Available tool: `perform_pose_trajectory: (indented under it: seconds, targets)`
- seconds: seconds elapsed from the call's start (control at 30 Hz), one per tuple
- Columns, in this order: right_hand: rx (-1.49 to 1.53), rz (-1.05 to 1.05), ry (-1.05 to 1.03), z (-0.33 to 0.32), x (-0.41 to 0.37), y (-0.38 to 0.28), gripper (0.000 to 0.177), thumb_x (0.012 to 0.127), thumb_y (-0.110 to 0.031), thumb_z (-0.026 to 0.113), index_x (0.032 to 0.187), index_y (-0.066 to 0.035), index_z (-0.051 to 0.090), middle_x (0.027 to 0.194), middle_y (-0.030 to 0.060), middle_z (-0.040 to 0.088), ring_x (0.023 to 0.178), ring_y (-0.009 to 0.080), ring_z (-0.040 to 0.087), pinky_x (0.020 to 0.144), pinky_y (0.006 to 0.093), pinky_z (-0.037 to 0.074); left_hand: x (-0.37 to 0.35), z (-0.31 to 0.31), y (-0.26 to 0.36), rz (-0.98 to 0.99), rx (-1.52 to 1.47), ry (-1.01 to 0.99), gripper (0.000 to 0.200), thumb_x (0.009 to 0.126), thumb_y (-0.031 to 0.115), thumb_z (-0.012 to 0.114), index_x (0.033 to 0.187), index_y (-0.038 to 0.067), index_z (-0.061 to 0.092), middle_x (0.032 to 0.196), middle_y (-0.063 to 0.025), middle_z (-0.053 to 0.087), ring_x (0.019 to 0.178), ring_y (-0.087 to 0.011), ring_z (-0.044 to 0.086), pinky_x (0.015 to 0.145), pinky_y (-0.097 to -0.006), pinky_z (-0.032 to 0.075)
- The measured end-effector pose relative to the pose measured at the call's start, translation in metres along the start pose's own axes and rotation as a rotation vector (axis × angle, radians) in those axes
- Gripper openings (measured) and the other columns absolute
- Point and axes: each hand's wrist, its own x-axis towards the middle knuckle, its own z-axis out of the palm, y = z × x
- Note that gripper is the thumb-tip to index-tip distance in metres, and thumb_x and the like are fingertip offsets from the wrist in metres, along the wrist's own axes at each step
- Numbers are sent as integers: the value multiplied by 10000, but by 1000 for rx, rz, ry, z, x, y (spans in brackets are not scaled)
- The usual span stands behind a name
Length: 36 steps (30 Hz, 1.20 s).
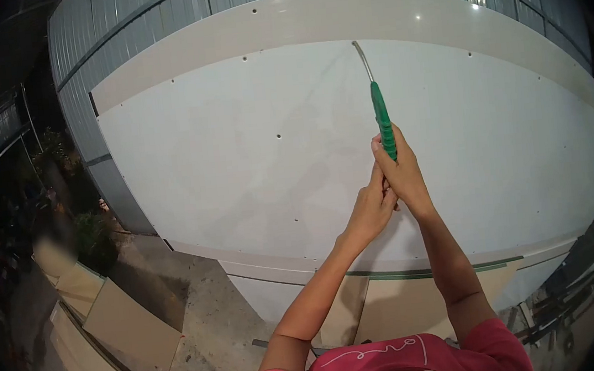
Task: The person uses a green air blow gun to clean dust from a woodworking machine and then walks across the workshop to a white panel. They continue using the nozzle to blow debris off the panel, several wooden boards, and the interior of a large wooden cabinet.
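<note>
A tool with a green handle (381,109) and a thin, bent metal shaft (364,61) points up and away from me. Its tip meets the large white panel (207,144) at a small hole, just below the beige strip along the far edge. My right hand (403,175) is closed around the lower handle, with the thumb along it. My left hand (370,213) is closed just below and presses against the right hand near the handle's end. Whether its fingers also grip the tool is hidden.
Several small dark holes, such as one hole (279,136), dot the panel. Corrugated metal sheeting (139,29) stands behind it. Beige boards (132,326) lean at the lower left on the concrete floor (211,330). Another beige board (395,308) is in front of me.
</note>
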Motion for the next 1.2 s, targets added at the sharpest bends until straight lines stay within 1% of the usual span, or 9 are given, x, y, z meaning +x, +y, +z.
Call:
perform_pose_trajectory:
  seconds: [0.13, 0.23, 0.3, 0.33, 0.4, 0.5, 0.63, 0.77, 1.2]
  targets:
    - [37, -1, 8, 18, 0, -12, 501, 884, -261, 502, 1298, -9, 376, 1074, 157, 525, 953, 250, 533, 840, 353, 423, -7, -19, 3, 48, -26, 16, 567, 878, 8, 420, 1381, 42, 160, 802, -118, 563, 639, -181, 564, 622, -322, 465]
    - [-59, -132, 12, 43, 13, -29, 513, 877, -277, 512, 1292, -5, 383, 1095, 176, 523, 981, 279, 536, 856, 366, 417, -8, -50, 11, 63, 21, 24, 528, 875, 6, 424, 1352, 24, 199, 791, -118, 561, 640, -188, 573, 614, -324, 470]
    - [-144, -378, 100, 62, 31, -43, 441, 877, -258, 520, 1253, -43, 435, 848, 61, 531, 768, 134, 506, 709, 281, 432, -3, -74, 23, 144, 69, 93, 464, 892, 32, 427, 1315, 9, 239, 831, -120, 561, 642, -190, 581, 610, -324, 482]
    - [-138, -379, 95, 69, 38, -54, 441, 877, -258, 520, 1253, -43, 435, 848, 61, 531, 768, 134, 506, 709, 281, 432, 0, -85, 29, 140, 73, 98, 464, 892, 32, 427, 1315, 9, 239, 831, -120, 561, 642, -190, 581, 610, -324, 482]
    - [-70, -293, -50, 77, 50, -80, 557, 858, -328, 524, 1284, 7, 391, 1073, 205, 539, 987, 304, 547, 867, 365, 415, 7, -106, 44, 179, 51, 125, 428, 914, 77, 428, 1301, 12, 258, 896, -124, 550, 651, -188, 585, 599, -316, 493]
    - [-106, -257, -68, 91, 68, -97, 568, 852, -336, 521, 1277, 18, 392, 1040, 217, 558, 957, 314, 565, 843, 373, 432, 16, -131, 59, 96, 102, 94, 385, 931, 113, 416, 1275, 6, 282, 940, -126, 534, 639, -184, 587, 598, -307, 505]
    - [-86, -201, -73, 104, 78, -95, 573, 846, -337, 521, 1265, 32, 396, 1015, 229, 578, 924, 323, 588, 807, 383, 452, 20, -146, 52, 165, 37, 90, 369, 926, 107, 413, 1257, -4, 294, 927, -124, 531, 619, -180, 592, 600, -298, 507]
    - [-104, -273, -16, 114, 77, -85, 571, 849, -335, 516, 1269, 33, 393, 1010, 227, 579, 912, 322, 588, 804, 385, 451, 16, -151, 47, 91, 68, 50, 386, 908, 76, 412, 1261, -14, 284, 895, -113, 526, 610, -175, 597, 601, -300, 507]
    - [-203, -156, -173, 131, 24, -46, 570, 872, -327, 496, 1308, 12, 357, 1113, 222, 511, 1030, 336, 521, 884, 389, 401, -38, -130, -5, 36, -63, 104, 423, 887, 22, 397, 1281, -4, 247, 811, -80, 496, 615, -160, 569, 588, -301, 476]
